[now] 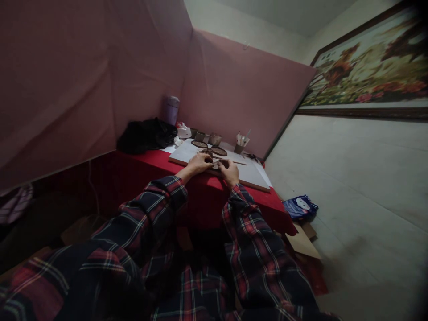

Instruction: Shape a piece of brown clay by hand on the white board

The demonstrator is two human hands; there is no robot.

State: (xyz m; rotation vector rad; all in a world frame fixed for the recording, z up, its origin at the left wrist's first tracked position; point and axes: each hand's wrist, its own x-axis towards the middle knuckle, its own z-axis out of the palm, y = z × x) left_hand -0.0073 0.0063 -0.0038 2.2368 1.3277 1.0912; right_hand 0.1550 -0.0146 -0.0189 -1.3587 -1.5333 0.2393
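Note:
Both my hands meet over the near edge of a pale board (254, 177). My left hand (199, 163) and my right hand (230, 172) pinch a small, thin, brownish clay-like piece (216, 165) between their fingertips; its exact shape is too small to make out. Just beyond my left fingers sits a dark brown clay-like lump (206, 152). Two flat round brown discs lie farther back, a left disc (199, 144) and a right disc (219, 151). To the right of my fingers, a thin brown stick-like strip (240, 163) rests on the board.
A red cloth (150, 167) covers the table. Along the back stand a purple bottle (172, 110), small pots (215, 140) and a cup of tools (239, 148). A black bag (145, 135) lies at left. Pink cloth hangs behind; a framed picture (371, 67) is on the right wall.

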